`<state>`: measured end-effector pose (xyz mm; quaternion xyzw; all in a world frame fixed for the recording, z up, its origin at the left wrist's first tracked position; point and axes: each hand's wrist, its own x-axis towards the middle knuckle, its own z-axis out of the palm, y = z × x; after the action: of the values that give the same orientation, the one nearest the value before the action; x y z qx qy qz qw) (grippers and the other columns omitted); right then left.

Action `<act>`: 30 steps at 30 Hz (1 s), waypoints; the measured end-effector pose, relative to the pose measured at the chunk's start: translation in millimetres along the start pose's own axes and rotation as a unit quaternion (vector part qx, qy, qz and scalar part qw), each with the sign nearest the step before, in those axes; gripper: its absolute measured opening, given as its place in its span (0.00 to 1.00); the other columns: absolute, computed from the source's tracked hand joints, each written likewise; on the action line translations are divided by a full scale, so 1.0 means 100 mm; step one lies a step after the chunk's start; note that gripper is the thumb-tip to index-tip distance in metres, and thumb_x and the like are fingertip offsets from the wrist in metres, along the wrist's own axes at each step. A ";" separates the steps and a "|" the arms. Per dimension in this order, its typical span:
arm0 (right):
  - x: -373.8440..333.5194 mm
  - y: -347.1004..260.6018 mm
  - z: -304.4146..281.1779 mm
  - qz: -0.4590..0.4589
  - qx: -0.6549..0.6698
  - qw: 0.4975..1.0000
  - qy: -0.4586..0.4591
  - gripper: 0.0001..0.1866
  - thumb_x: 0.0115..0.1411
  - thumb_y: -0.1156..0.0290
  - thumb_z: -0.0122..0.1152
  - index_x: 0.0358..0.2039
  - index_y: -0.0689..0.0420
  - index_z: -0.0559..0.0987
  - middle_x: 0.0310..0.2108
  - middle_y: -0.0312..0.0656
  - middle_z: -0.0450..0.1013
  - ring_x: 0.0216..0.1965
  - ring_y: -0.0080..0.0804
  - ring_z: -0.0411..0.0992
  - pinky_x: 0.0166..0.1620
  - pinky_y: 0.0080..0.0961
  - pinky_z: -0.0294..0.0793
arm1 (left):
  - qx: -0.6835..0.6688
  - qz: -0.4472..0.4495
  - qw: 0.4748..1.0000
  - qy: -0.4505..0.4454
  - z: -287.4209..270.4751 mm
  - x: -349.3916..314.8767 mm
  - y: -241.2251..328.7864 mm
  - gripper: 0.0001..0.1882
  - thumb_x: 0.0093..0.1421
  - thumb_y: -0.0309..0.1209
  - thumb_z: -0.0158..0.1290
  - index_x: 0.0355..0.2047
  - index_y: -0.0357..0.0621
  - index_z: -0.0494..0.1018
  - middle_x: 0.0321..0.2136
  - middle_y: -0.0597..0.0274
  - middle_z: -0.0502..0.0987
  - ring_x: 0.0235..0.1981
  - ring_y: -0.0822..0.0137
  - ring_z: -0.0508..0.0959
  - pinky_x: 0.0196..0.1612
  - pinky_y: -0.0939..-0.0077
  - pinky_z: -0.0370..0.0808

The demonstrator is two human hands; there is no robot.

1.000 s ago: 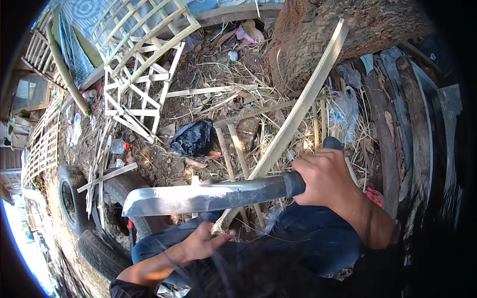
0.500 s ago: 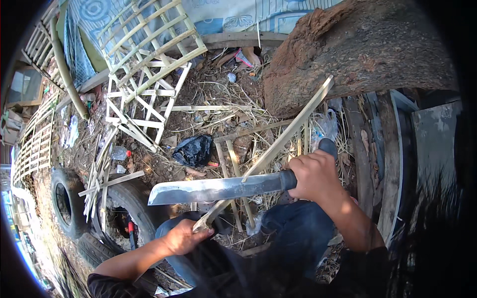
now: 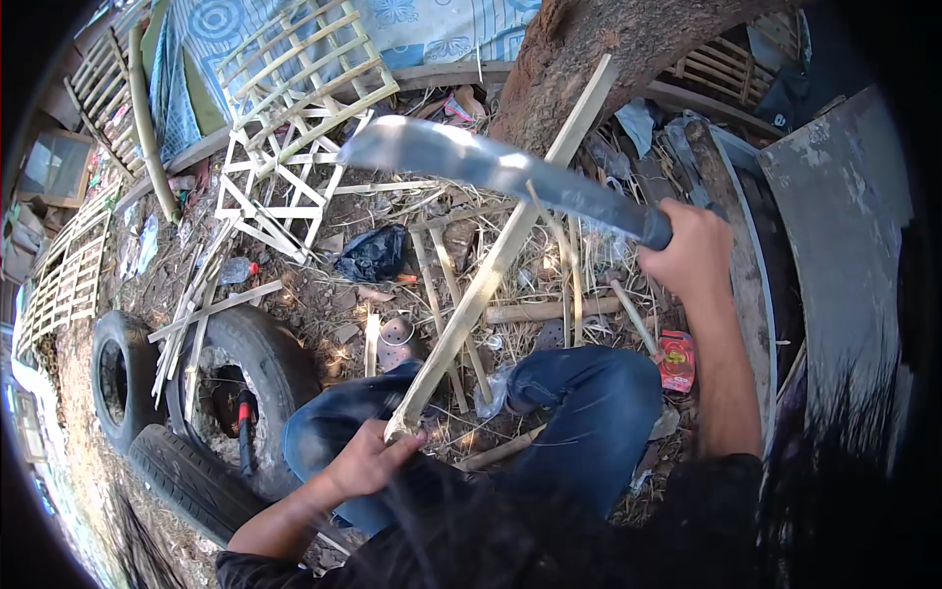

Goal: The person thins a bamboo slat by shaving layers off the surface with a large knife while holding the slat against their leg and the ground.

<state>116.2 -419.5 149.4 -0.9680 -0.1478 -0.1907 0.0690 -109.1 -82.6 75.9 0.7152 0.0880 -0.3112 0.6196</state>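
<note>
My left hand [image 3: 368,459] is closed around the near end of a long split-bamboo strip [image 3: 469,306], which slants up and away to the right over my knees. In my right hand [image 3: 692,250] is the dark handle of a machete [image 3: 579,199]. Its broad blade, slightly motion-blurred, is raised across the far part of the strip and points to the upper left. Whether blade and strip touch I cannot tell. A thin sliver [image 3: 556,228] shows beside the strip below the blade.
A bamboo lattice [image 3: 304,74] leans over a frame of pale strips [image 3: 285,212]. Tyres [image 3: 260,344] lie at left, one with a red-and-black tool [image 3: 244,417] inside. Around are a black plastic bag [image 3: 375,253], tree trunk [image 3: 628,44], red packet [image 3: 677,360] and grey board [image 3: 834,187].
My right hand has lifted the machete up and to the right, away from the lower part of the strip. My left hand keeps its hold. The view has shifted, showing more ground at right.
</note>
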 end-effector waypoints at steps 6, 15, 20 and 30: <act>-0.55 0.88 -0.46 0.264 0.066 0.954 0.123 0.12 0.48 0.65 0.62 0.22 0.62 0.77 0.17 0.48 0.73 0.22 0.46 0.74 0.31 0.39 0.70 | 0.023 -0.036 0.999 0.029 0.26 -0.73 -0.47 0.19 0.63 0.36 0.57 0.19 0.38 0.67 0.16 0.76 0.63 0.22 0.81 0.60 0.22 0.76 0.60; -1.21 -0.18 -0.12 -0.020 0.241 0.970 -0.003 0.12 0.38 0.65 0.67 0.25 0.55 0.81 0.18 0.47 0.74 0.23 0.50 0.75 0.29 0.39 0.73 | 0.093 -0.034 0.995 0.030 0.41 -0.22 -0.14 0.15 0.64 0.36 0.55 0.30 0.34 0.72 0.20 0.73 0.70 0.25 0.79 0.64 0.28 0.77 0.67; -1.13 0.07 0.18 -0.064 0.177 0.980 -0.066 0.14 0.32 0.66 0.67 0.22 0.56 0.78 0.20 0.46 0.74 0.25 0.48 0.75 0.32 0.40 0.73 | 0.167 0.077 0.983 -0.001 0.80 0.10 0.23 0.14 0.65 0.35 0.53 0.40 0.34 0.74 0.25 0.62 0.75 0.28 0.76 0.70 0.35 0.74 0.72; -0.94 0.42 0.80 -0.064 0.181 0.980 -0.044 0.16 0.27 0.66 0.69 0.21 0.54 0.76 0.21 0.42 0.75 0.26 0.45 0.75 0.34 0.39 0.72 | 0.093 -0.029 0.995 -0.029 0.63 0.38 0.17 0.18 0.68 0.38 0.49 0.24 0.40 0.67 0.14 0.72 0.61 0.19 0.78 0.60 0.22 0.74 0.60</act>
<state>74.6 -468.2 36.2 -0.9355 -0.2447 -0.1217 0.2241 -91.2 -155.9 66.7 0.7576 0.0611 -0.3562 0.5435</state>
